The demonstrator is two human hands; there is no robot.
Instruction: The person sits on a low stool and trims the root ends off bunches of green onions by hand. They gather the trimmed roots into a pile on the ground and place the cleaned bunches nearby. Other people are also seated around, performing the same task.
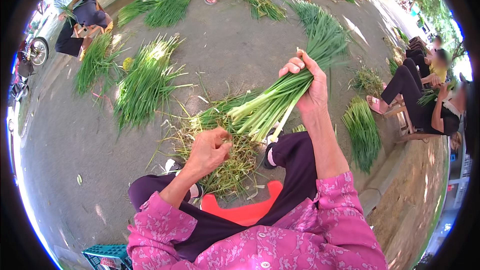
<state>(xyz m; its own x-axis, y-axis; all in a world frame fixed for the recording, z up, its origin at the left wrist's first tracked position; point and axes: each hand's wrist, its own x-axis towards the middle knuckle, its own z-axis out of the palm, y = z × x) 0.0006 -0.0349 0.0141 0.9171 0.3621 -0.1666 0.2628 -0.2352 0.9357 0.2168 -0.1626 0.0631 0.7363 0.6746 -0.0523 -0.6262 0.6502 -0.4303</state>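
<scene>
A bundle of long green chives (277, 97) is held in my right hand (311, 82), its pale stem ends pointing down and left and its leaves fanning to the upper right. My left hand (212, 150) is curled with thumb and fingertips together, below and left of the stem ends; whether anything is pinched there is hard to tell. Under both hands lies a pile of yellowed leaf trimmings (236, 165) between my feet. Behind the held bundle, more green leaves (213, 114) lie on the pile.
Heaps of chives (146, 82) lie on the pavement at the left, with another pile (362, 135) at the right. A red plastic stool (240, 213) is between my legs, a teal crate (107, 257) at lower left. Several people sit around, one (431, 101) on a chair at right.
</scene>
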